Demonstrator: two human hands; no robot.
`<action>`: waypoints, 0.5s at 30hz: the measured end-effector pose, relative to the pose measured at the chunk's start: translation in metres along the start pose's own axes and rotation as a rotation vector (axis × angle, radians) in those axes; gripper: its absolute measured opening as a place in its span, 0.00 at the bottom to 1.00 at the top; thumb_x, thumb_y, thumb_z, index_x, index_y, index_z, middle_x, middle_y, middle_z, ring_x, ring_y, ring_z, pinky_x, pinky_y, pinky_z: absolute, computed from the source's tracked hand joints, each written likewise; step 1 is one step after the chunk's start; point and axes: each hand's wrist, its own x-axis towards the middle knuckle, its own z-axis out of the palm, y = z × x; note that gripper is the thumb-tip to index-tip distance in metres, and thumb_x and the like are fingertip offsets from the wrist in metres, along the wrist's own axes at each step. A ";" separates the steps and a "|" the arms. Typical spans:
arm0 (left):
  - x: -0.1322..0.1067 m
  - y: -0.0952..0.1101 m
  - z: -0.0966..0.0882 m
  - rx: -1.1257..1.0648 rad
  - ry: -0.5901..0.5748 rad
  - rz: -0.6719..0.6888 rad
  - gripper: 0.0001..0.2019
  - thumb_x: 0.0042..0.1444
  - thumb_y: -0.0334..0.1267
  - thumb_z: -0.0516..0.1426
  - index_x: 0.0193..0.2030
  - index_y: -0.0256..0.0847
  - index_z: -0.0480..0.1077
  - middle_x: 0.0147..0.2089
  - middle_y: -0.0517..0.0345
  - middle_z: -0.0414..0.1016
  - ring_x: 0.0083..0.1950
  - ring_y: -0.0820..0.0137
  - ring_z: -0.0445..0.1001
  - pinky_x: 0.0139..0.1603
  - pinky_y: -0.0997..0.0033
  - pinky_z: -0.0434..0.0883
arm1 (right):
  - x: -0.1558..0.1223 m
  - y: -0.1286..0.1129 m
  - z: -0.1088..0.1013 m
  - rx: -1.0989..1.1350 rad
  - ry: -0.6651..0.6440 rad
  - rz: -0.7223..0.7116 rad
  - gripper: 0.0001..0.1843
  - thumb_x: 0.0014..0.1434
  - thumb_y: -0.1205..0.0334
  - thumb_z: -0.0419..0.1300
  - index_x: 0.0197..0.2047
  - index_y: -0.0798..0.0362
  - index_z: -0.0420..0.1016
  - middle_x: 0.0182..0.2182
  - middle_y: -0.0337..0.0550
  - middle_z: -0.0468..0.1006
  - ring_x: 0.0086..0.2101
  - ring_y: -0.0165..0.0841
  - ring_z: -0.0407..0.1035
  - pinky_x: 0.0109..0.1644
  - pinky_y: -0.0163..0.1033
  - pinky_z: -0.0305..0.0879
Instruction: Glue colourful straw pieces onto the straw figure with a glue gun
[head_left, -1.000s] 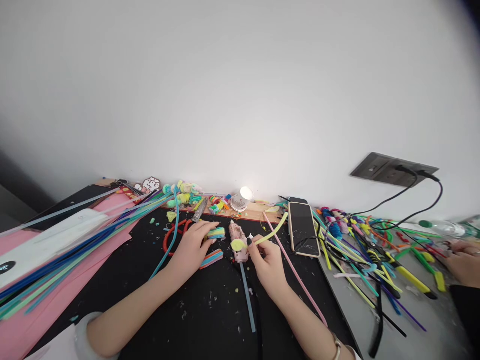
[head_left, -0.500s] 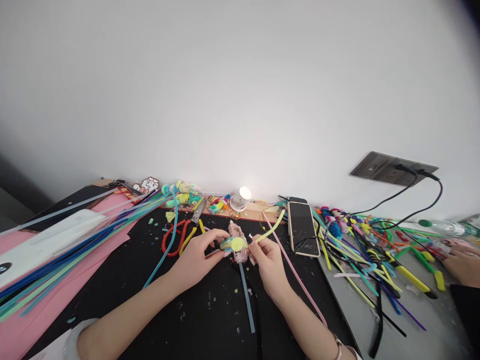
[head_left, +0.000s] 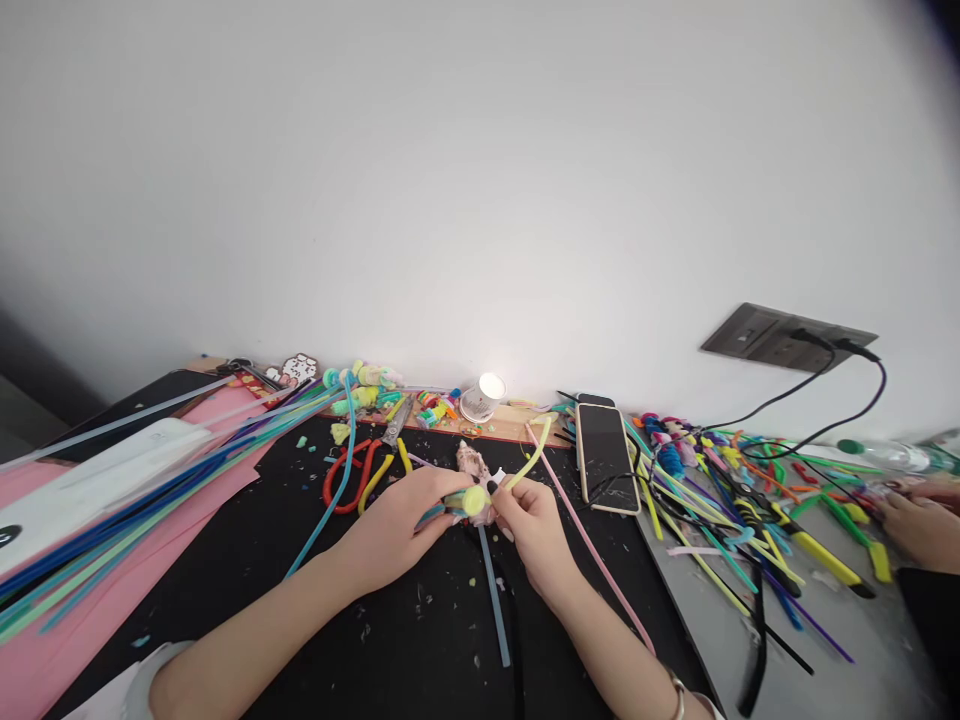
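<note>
My left hand (head_left: 405, 520) is closed around a small blue-green piece of coiled pipe cleaner, its round yellow end (head_left: 474, 500) facing up between my hands. My right hand (head_left: 536, 525) pinches a yellow pipe cleaner (head_left: 535, 455) close to that end; the free length curves up and away to the right. Behind the fingertips lies a pale pink, lumpy object (head_left: 469, 460), partly covered by the hands, so its kind is unclear. From below it a pale blue strip (head_left: 493, 600) points toward me on the black mat (head_left: 420, 640).
Red-handled scissors (head_left: 328, 485) lie left of my hands. A lit white cup-shaped lamp (head_left: 476, 402) stands by the wall. To the right are a phone (head_left: 604, 450), many loose pipe cleaners, yellow-black pliers (head_left: 817, 560) and another person's hand (head_left: 919, 525).
My left hand has moved right and closed further over the coiled piece, which has turned. The yellow pipe cleaner's free end has swung left and bent. The other person's hands have shifted slightly.
</note>
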 end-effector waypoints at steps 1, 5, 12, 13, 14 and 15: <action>0.000 -0.001 0.000 0.038 0.000 0.061 0.18 0.66 0.28 0.52 0.60 0.46 0.69 0.54 0.51 0.80 0.57 0.63 0.78 0.58 0.62 0.75 | 0.000 0.000 0.000 -0.001 -0.003 0.009 0.15 0.52 0.54 0.60 0.18 0.52 0.69 0.14 0.30 0.61 0.18 0.24 0.47 0.24 0.35 0.43; 0.001 0.000 -0.002 0.134 0.017 0.233 0.18 0.67 0.25 0.51 0.58 0.46 0.70 0.54 0.50 0.80 0.54 0.66 0.78 0.55 0.67 0.76 | 0.000 0.000 0.000 0.007 -0.004 0.042 0.14 0.50 0.56 0.59 0.17 0.51 0.68 0.13 0.30 0.59 0.18 0.24 0.45 0.23 0.35 0.39; -0.002 -0.001 -0.001 0.116 0.034 0.242 0.16 0.67 0.26 0.52 0.56 0.45 0.72 0.52 0.50 0.81 0.53 0.66 0.79 0.54 0.68 0.76 | 0.000 -0.001 0.001 0.041 -0.025 0.051 0.15 0.50 0.56 0.59 0.16 0.51 0.68 0.12 0.29 0.57 0.17 0.24 0.45 0.23 0.35 0.40; -0.003 -0.002 0.000 0.095 0.029 0.216 0.16 0.67 0.26 0.52 0.56 0.45 0.73 0.53 0.50 0.81 0.54 0.66 0.79 0.55 0.68 0.76 | 0.000 -0.001 0.001 0.045 -0.025 0.044 0.15 0.51 0.56 0.60 0.16 0.52 0.68 0.12 0.29 0.58 0.17 0.24 0.45 0.24 0.35 0.41; -0.003 -0.002 0.000 0.071 0.019 0.185 0.16 0.67 0.27 0.52 0.56 0.46 0.73 0.53 0.50 0.81 0.54 0.66 0.79 0.56 0.67 0.76 | 0.000 -0.002 0.001 0.048 -0.025 0.036 0.16 0.51 0.56 0.61 0.17 0.52 0.68 0.13 0.29 0.59 0.18 0.24 0.46 0.24 0.35 0.42; -0.004 -0.002 0.001 0.043 0.007 0.151 0.16 0.66 0.27 0.52 0.56 0.46 0.73 0.54 0.50 0.81 0.55 0.65 0.79 0.57 0.67 0.75 | 0.000 -0.002 0.001 0.052 -0.024 0.029 0.16 0.52 0.55 0.61 0.17 0.52 0.68 0.13 0.30 0.61 0.18 0.24 0.47 0.24 0.34 0.43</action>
